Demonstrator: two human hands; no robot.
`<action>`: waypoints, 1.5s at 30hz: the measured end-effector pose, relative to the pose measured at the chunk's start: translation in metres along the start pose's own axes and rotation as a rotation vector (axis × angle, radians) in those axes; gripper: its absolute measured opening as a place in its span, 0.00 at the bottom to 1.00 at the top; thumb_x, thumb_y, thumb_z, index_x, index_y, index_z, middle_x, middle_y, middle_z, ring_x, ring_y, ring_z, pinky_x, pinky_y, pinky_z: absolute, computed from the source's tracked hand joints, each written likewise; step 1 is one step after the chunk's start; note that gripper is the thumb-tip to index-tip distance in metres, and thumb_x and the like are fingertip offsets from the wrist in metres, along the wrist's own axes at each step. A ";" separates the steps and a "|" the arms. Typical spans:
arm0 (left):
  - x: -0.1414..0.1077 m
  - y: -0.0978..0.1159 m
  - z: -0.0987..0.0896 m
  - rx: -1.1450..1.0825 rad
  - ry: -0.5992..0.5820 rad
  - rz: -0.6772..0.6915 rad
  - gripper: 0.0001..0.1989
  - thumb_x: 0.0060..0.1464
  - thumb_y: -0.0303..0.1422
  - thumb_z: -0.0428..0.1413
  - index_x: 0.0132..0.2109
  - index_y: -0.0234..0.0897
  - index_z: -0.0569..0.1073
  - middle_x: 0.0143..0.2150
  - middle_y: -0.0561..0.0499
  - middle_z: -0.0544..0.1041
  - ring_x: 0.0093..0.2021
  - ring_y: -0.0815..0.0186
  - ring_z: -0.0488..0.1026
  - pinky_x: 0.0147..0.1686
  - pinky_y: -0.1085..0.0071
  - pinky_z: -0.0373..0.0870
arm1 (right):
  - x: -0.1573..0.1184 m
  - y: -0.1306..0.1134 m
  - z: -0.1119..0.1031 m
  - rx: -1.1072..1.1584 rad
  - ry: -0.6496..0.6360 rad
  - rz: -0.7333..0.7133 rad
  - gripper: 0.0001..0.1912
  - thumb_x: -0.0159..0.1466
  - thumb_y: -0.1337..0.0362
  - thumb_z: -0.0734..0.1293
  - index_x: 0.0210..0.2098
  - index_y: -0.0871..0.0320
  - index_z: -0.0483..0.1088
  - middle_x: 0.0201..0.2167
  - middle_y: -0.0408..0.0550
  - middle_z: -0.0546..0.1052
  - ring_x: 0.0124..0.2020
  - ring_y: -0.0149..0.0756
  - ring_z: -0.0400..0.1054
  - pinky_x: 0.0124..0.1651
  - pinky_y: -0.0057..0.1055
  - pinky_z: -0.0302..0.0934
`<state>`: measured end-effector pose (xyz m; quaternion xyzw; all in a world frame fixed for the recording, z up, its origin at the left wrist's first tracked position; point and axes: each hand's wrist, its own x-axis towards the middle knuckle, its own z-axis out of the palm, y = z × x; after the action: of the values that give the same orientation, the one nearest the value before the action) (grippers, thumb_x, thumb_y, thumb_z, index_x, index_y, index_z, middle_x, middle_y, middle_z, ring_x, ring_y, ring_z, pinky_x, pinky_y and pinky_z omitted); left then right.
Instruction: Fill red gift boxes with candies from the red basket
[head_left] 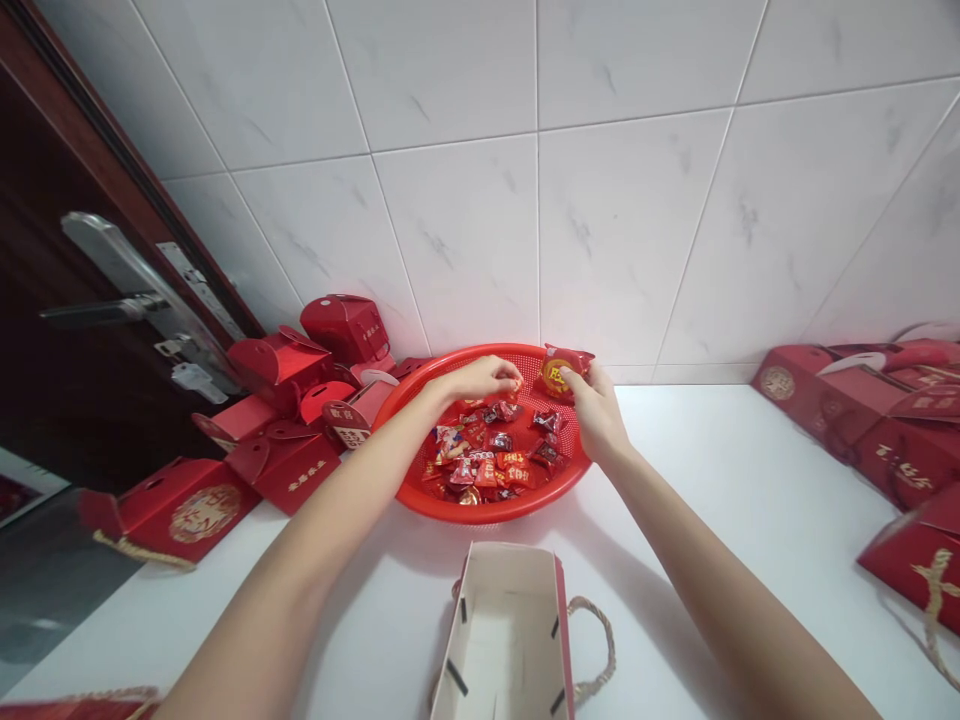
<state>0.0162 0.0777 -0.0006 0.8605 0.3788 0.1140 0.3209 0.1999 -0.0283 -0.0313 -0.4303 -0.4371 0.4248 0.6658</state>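
Note:
A red plastic basket (480,515) with perforated sides stands on the white table against the tiled wall, holding several wrapped candies (491,465). Over its far part, my left hand (487,377) is closed, pinching a small candy in a reddish wrapper (516,388). My right hand (596,405) grips a larger red packet (556,374) with a yellow round print at the basket's right rim. Nearer to me is an open gift box (510,640), pale inside, with a rope handle (600,650) on its right. No contents show in the visible part of this box.
Several red gift boxes (289,465) crowd the left side of the table, some stacked. More red boxes (900,440) line the right edge. A dark door with a metal handle (135,300) stands at the left, and the tiled wall (465,250) rises behind the basket.

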 end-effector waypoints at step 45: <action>-0.019 0.023 0.009 0.289 -0.474 -0.530 0.03 0.40 0.30 0.63 0.28 0.37 0.79 0.30 0.48 0.82 0.35 0.59 0.78 0.37 0.69 0.73 | -0.010 -0.016 0.003 0.030 -0.126 0.065 0.20 0.50 0.60 0.75 0.38 0.53 0.65 0.35 0.44 0.76 0.37 0.44 0.74 0.43 0.48 0.73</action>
<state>0.0205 0.0480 0.0083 0.7715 0.5157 -0.2296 0.2934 0.1979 -0.0419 -0.0177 -0.4066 -0.4575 0.4789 0.6293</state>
